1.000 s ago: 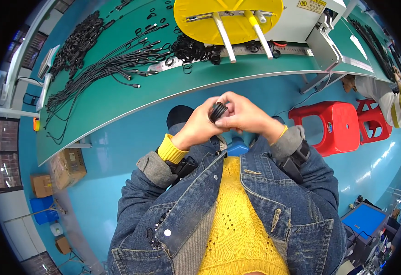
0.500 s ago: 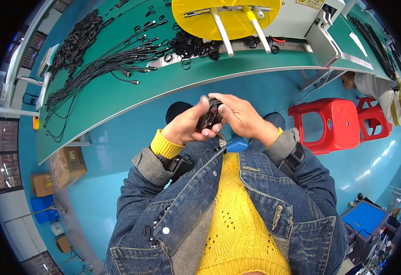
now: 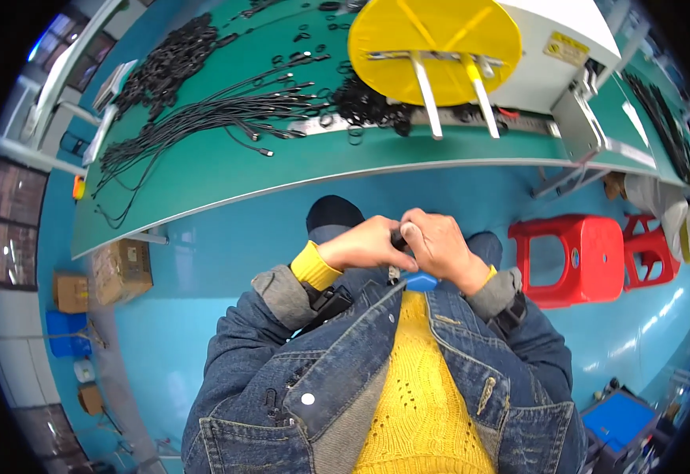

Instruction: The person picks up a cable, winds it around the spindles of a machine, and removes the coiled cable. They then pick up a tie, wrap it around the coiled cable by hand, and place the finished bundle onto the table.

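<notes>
In front of my lap, my two hands meet around a coiled black cable (image 3: pixel 397 237), and only a small dark part of it shows between them. My left hand (image 3: pixel 365 244) is closed on the coil from the left, its thumb pointing toward the other hand. The fingers of my right hand (image 3: pixel 444 249) are bent round the coil's right side. Beyond them on the green table (image 3: pixel 226 180) lies a bundle of loose black cables (image 3: pixel 203 118) with metal plug ends. A heap of small black rings (image 3: pixel 369 107) sits right of that bundle.
A yellow disc with white pegs (image 3: pixel 436 51) stands out over the table from a white machine (image 3: pixel 562 35). More coiled black cables (image 3: pixel 175 67) are piled at the far left. Red stools (image 3: pixel 570 261) stand at right, cardboard boxes (image 3: pixel 122 272) at left.
Both hands have turned and closed more tightly over the coiled cable, which showed between them before and is now mostly covered. The whole view has shifted, with the table lower and further right.
</notes>
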